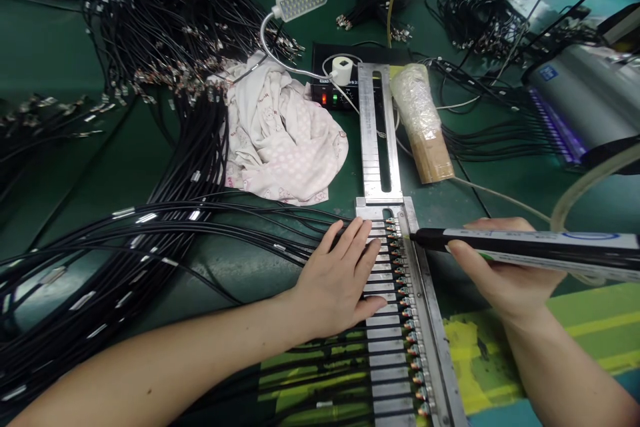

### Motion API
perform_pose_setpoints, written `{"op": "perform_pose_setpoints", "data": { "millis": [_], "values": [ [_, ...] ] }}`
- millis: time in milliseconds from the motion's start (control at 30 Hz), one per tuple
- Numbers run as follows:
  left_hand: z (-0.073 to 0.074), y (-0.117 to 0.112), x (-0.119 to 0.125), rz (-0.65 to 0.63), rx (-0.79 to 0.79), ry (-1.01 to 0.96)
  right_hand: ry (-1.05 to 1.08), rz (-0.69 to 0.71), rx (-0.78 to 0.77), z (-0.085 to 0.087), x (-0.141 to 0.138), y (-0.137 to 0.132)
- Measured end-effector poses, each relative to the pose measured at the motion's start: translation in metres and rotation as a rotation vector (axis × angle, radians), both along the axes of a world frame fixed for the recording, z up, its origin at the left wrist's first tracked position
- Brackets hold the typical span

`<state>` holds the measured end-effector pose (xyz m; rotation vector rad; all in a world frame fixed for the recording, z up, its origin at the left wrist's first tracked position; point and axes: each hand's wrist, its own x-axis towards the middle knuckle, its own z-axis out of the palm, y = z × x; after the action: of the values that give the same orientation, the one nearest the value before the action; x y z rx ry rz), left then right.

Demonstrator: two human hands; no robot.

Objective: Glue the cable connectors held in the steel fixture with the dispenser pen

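My left hand (pixel 340 280) lies flat and open, pressing thin black cables (pixel 240 227) onto the long slotted metal jig (pixel 395 347) on the green desk (pixel 60 147). My right hand (pixel 505 267) grips a black-tipped white pen-shaped tool (pixel 525 243), its printing unreadable, tip at the far cable ends.

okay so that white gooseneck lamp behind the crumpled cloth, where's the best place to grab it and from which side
Probably the bare curved neck just below the LED lamp head, coming from the left. The neck arcs up clear of the crumpled cloth there, thin enough to pinch. Its lower run passes by the black control box and white plug, a more crowded approach. The head itself is flat and wide, a poorer grip.
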<state>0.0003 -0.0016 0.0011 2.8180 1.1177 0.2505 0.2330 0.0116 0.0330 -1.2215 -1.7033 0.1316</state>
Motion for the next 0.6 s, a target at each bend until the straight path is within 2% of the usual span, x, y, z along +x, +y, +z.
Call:
{"op": "perform_pose_setpoints", "data": {
  "millis": [167,333,600],
  "values": [
    [-0.0008,-0.0002,0.0,0.006,0.011,0.007,-0.023,-0.008,0.027,-0.0001,0.0022,-0.0008],
    [-0.0012,-0.0004,0.0003,0.014,0.025,0.01,-0.024,0.069,0.02,0.0007,-0.0047,0.0018],
    [-0.0015,-0.0005,0.0005,0.012,0.018,0.019,-0.023,0.061,-0.005,-0.0017,-0.0056,0.0011]
  ]
}}
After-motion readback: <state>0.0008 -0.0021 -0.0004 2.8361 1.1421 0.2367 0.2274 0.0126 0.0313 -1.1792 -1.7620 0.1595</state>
